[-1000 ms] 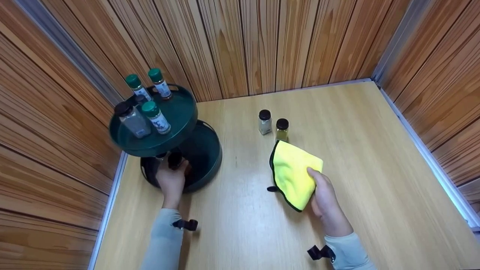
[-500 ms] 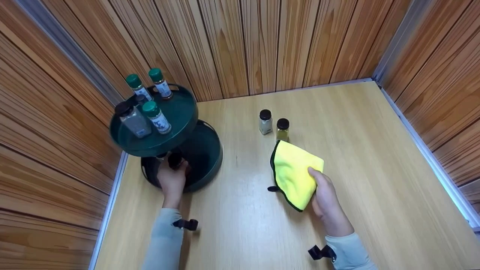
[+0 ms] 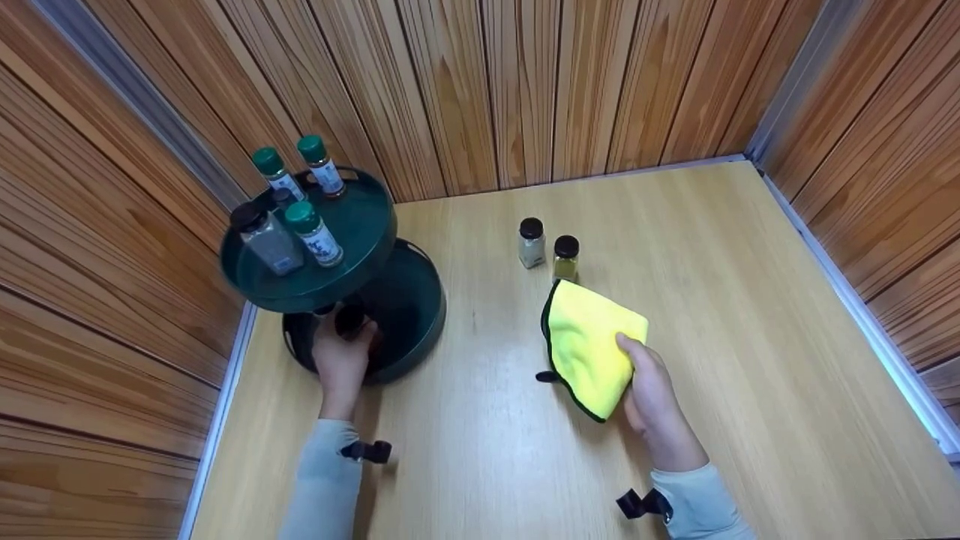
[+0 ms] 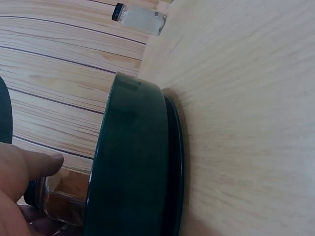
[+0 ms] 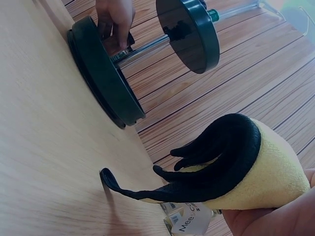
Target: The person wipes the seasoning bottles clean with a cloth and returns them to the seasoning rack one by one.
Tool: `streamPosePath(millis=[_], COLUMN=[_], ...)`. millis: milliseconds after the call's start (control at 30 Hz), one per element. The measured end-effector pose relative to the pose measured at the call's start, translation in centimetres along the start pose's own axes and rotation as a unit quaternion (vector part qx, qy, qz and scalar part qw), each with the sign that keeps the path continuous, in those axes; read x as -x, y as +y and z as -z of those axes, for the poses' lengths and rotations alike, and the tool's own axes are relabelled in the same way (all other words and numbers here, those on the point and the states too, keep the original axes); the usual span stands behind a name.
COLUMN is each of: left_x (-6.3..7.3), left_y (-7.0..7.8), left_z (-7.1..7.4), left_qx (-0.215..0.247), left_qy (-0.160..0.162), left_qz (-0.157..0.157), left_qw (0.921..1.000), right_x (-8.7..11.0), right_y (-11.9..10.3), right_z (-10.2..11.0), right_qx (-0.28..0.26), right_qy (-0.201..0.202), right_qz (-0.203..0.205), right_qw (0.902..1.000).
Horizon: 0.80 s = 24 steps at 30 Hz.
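My left hand (image 3: 341, 367) reaches into the lower tray (image 3: 409, 300) of a dark green two-tier rack, beneath its upper tray (image 3: 360, 225). It grips a small glass spice jar (image 4: 68, 194) with reddish-brown contents and a black lid (image 3: 349, 319). In the left wrist view, the thumb lies along the jar, whose base is hidden behind the tray's wall. My right hand (image 3: 656, 397) pinches a folded yellow cloth (image 3: 596, 345) with black edging, held over the table. In the right wrist view, the cloth's layers fan out and a black loop hangs from one corner.
On the upper tray stand several green-capped spice bottles (image 3: 321, 240) and a larger dark-lidded jar (image 3: 270, 244). Two black-lidded jars, one pale (image 3: 532, 246) and one yellowish (image 3: 566, 262), stand on the table (image 3: 750, 337) beyond the cloth. Wood-panelled walls (image 3: 517, 90) enclose the back and sides.
My left wrist and forearm have shifted very slightly left, while the hand keeps its grip on the spice jar. The right hand and cloth stay practically in place.
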<state>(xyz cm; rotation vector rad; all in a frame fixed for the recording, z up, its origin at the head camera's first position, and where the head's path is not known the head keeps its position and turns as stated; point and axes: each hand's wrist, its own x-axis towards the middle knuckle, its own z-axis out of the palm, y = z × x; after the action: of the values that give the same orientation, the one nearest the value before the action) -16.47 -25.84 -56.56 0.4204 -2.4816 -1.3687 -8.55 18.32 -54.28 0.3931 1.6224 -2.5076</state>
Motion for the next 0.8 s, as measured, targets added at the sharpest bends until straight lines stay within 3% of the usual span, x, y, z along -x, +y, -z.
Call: streamPosePath(millis=[433,667,800], left_x=[0.9,1.3,1.4], left_y=[1.1,2.6,3.2], left_z=[1.2,1.3,1.0], left_qx=[-0.057,-0.137,-0.150], left_qy=[0.065,0.079,0.083], left_qz=[-0.024,-0.087,-0.131], left_qw=[0.9960,0.9836,0.9764], right_x=[0.0,-0.1,0.0], right_y=[0.3,0.3,0.3], right_z=[0.2,0.2,0.3], right_qx=[-0.010,-0.011,-0.013], right_qy=[0.008,0.014,0.015], right_qz=[-0.003,-0.003,-0.002], right_qw=[0.9999,0.9998,0.9998])
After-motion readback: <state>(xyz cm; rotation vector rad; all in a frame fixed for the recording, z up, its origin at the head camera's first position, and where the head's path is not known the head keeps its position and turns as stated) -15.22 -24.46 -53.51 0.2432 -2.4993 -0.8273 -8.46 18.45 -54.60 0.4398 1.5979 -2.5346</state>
